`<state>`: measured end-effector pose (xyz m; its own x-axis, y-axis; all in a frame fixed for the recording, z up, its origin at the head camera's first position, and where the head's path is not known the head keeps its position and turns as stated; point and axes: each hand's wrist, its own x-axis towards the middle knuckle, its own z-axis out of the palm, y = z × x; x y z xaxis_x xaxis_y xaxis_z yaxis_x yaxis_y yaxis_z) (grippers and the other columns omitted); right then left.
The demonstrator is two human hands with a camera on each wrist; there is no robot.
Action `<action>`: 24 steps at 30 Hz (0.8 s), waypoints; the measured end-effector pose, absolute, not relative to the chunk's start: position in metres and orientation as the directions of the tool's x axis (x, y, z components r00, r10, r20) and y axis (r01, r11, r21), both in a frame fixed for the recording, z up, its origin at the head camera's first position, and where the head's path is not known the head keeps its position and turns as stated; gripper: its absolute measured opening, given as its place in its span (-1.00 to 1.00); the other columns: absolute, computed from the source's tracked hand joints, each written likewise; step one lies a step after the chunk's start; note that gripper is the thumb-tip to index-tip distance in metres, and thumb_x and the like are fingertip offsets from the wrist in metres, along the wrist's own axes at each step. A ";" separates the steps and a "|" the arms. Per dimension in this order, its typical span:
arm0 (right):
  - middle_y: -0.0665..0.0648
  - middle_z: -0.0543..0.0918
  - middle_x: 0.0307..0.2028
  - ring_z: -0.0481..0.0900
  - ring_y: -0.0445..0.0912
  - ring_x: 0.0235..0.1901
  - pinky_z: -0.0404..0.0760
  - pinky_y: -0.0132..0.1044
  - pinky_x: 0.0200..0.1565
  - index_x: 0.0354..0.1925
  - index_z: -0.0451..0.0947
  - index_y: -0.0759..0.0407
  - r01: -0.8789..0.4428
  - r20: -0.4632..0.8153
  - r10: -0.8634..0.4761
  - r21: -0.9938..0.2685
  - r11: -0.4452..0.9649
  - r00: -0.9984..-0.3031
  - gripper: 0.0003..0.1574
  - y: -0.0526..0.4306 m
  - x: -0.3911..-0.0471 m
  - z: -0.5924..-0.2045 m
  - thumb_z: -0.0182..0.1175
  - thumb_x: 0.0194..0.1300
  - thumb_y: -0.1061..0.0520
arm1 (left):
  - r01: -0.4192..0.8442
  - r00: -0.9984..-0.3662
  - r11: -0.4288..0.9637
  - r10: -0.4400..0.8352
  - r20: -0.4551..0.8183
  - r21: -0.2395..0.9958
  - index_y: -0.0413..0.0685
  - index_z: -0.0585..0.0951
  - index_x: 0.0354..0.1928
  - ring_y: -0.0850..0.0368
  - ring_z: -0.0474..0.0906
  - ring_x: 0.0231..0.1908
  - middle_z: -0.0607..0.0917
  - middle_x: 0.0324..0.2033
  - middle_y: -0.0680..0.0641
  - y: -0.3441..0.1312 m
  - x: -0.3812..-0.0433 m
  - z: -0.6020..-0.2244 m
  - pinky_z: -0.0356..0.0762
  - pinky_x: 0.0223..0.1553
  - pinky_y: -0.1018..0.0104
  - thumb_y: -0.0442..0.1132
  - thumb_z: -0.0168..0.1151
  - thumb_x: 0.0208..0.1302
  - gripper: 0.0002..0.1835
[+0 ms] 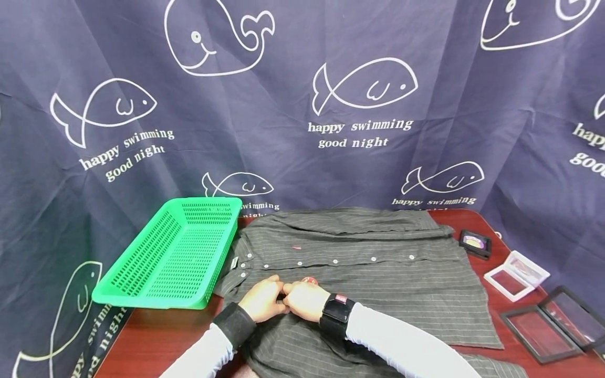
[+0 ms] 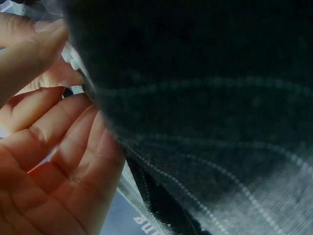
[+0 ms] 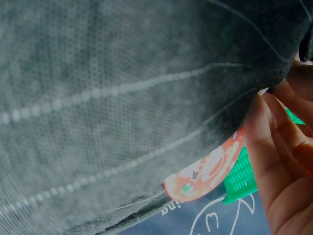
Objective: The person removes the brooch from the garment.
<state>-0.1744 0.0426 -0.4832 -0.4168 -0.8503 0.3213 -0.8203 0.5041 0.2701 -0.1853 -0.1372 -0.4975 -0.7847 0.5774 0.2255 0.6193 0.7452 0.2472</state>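
Note:
A dark grey striped shirt [image 1: 378,294] lies spread out, its collar to the left and a row of white buttons across it. My left hand [image 1: 262,299] and right hand [image 1: 304,300] meet over the shirt below the button row, fingertips close together. Both pinch the shirt's raised cloth; in the left wrist view the left fingers [image 2: 73,132] bear on the cloth edge. A small whitish piece shows between the fingers there, too hidden to name. Beside the right hand is a round red disc with a cartoon print [image 3: 208,169], partly covered by cloth.
A green plastic basket [image 1: 208,289] stands left of the shirt on the red table [image 1: 156,336]. On the right lie a small black case [image 1: 475,243], an open white-framed case [image 1: 510,281] and an open black-framed case [image 1: 543,333]. A printed curtain [image 1: 283,105] hangs behind.

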 end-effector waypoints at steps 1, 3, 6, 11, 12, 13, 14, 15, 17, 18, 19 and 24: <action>-0.12 0.51 -0.46 0.51 -0.25 -0.50 0.46 -0.48 -0.45 -0.53 0.67 -0.10 -0.819 0.315 -0.850 0.269 0.506 -0.422 -0.93 0.042 -0.174 -0.483 0.37 0.04 0.03 | 0.619 -0.785 0.745 0.577 0.223 0.249 0.08 0.60 -0.52 0.25 0.36 -0.55 0.40 -0.53 0.14 -0.137 -0.185 -0.498 0.42 -0.47 0.36 -0.08 0.54 -0.23 -0.73; -0.13 0.51 -0.45 0.52 -0.26 -0.49 0.47 -0.48 -0.44 -0.52 0.68 -0.10 -0.818 0.305 -0.849 0.266 0.510 -0.431 -0.93 0.042 -0.174 -0.483 0.37 0.05 0.01 | 0.616 -0.787 0.746 0.575 0.222 0.251 0.08 0.60 -0.51 0.25 0.36 -0.55 0.40 -0.54 0.13 -0.137 -0.185 -0.498 0.42 -0.47 0.36 -0.08 0.53 -0.23 -0.73; -0.14 0.52 -0.45 0.52 -0.26 -0.48 0.47 -0.49 -0.44 -0.52 0.68 -0.11 -0.811 0.296 -0.847 0.273 0.518 -0.441 -0.92 0.042 -0.172 -0.482 0.37 0.06 -0.01 | 0.613 -0.789 0.749 0.573 0.219 0.251 0.07 0.60 -0.52 0.24 0.37 -0.56 0.40 -0.54 0.13 -0.137 -0.185 -0.499 0.42 -0.47 0.36 -0.10 0.53 -0.25 -0.73; -0.13 0.52 -0.44 0.53 -0.26 -0.47 0.48 -0.49 -0.45 -0.52 0.68 -0.12 -0.802 0.295 -0.847 0.291 0.521 -0.443 -0.91 0.041 -0.171 -0.481 0.36 0.08 -0.01 | 0.613 -0.790 0.749 0.575 0.213 0.250 0.06 0.60 -0.51 0.24 0.36 -0.56 0.40 -0.54 0.12 -0.136 -0.185 -0.499 0.41 -0.47 0.35 -0.11 0.53 -0.27 -0.73; -0.13 0.53 -0.44 0.53 -0.26 -0.47 0.48 -0.49 -0.45 -0.52 0.68 -0.12 -0.801 0.295 -0.846 0.292 0.522 -0.444 -0.91 0.041 -0.171 -0.480 0.35 0.09 -0.01 | 0.612 -0.791 0.749 0.574 0.211 0.253 0.06 0.60 -0.50 0.24 0.36 -0.56 0.40 -0.54 0.12 -0.136 -0.185 -0.499 0.41 -0.47 0.35 -0.11 0.53 -0.26 -0.72; -0.13 0.53 -0.44 0.53 -0.26 -0.47 0.48 -0.49 -0.45 -0.52 0.68 -0.12 -0.801 0.294 -0.845 0.291 0.524 -0.446 -0.91 0.041 -0.171 -0.480 0.35 0.09 -0.01 | 0.611 -0.791 0.748 0.574 0.210 0.258 0.05 0.60 -0.50 0.25 0.35 -0.57 0.39 -0.54 0.12 -0.136 -0.185 -0.498 0.41 -0.47 0.35 -0.11 0.53 -0.26 -0.73; -0.13 0.53 -0.44 0.53 -0.26 -0.47 0.48 -0.49 -0.45 -0.52 0.68 -0.12 -0.800 0.292 -0.844 0.289 0.526 -0.449 -0.91 0.041 -0.171 -0.479 0.34 0.10 -0.01 | 0.610 -0.792 0.748 0.573 0.208 0.261 0.05 0.61 -0.50 0.25 0.35 -0.56 0.39 -0.54 0.12 -0.137 -0.185 -0.498 0.41 -0.47 0.35 -0.11 0.53 -0.26 -0.73; -0.13 0.53 -0.44 0.52 -0.26 -0.48 0.48 -0.49 -0.46 -0.52 0.68 -0.11 -0.800 0.291 -0.843 0.286 0.528 -0.452 -0.91 0.041 -0.171 -0.479 0.34 0.10 -0.01 | 0.609 -0.793 0.748 0.573 0.207 0.264 0.05 0.61 -0.50 0.25 0.34 -0.56 0.39 -0.54 0.12 -0.137 -0.185 -0.498 0.40 -0.47 0.35 -0.11 0.53 -0.25 -0.73; -0.12 0.53 -0.44 0.52 -0.26 -0.48 0.47 -0.49 -0.46 -0.52 0.68 -0.11 -0.801 0.287 -0.843 0.281 0.528 -0.455 -0.90 0.041 -0.171 -0.479 0.33 0.10 -0.01 | 0.606 -0.796 0.749 0.570 0.204 0.268 0.05 0.61 -0.49 0.25 0.34 -0.56 0.39 -0.53 0.12 -0.137 -0.185 -0.498 0.41 -0.47 0.35 -0.11 0.53 -0.25 -0.73; -0.12 0.53 -0.43 0.52 -0.26 -0.48 0.47 -0.49 -0.46 -0.52 0.69 -0.11 -0.802 0.285 -0.842 0.276 0.529 -0.458 -0.90 0.041 -0.171 -0.479 0.33 0.11 -0.01 | 0.604 -0.797 0.751 0.569 0.203 0.267 0.05 0.61 -0.49 0.25 0.34 -0.56 0.40 -0.53 0.12 -0.137 -0.186 -0.499 0.41 -0.47 0.35 -0.11 0.53 -0.25 -0.73; -0.12 0.52 -0.43 0.52 -0.25 -0.48 0.47 -0.48 -0.46 -0.51 0.69 -0.11 -0.803 0.282 -0.843 0.277 0.528 -0.458 -0.90 0.041 -0.171 -0.479 0.33 0.11 -0.01 | 0.603 -0.798 0.752 0.568 0.202 0.266 0.05 0.61 -0.49 0.25 0.35 -0.56 0.40 -0.53 0.12 -0.137 -0.186 -0.499 0.41 -0.47 0.35 -0.11 0.53 -0.25 -0.73; -0.11 0.52 -0.44 0.52 -0.24 -0.48 0.47 -0.47 -0.47 -0.51 0.69 -0.11 -0.804 0.272 -0.850 0.289 0.520 -0.452 -0.89 0.041 -0.172 -0.480 0.32 0.12 -0.01 | 0.601 -0.799 0.753 0.565 0.204 0.267 0.05 0.61 -0.49 0.25 0.35 -0.56 0.41 -0.53 0.12 -0.137 -0.186 -0.500 0.40 -0.47 0.35 -0.12 0.53 -0.25 -0.74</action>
<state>-0.1719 0.0413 -0.4799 -0.4515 -0.8499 0.2717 -0.8041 0.5196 0.2890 -0.1861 -0.1369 -0.4998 -0.7992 0.5654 0.2040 0.6011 0.7534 0.2666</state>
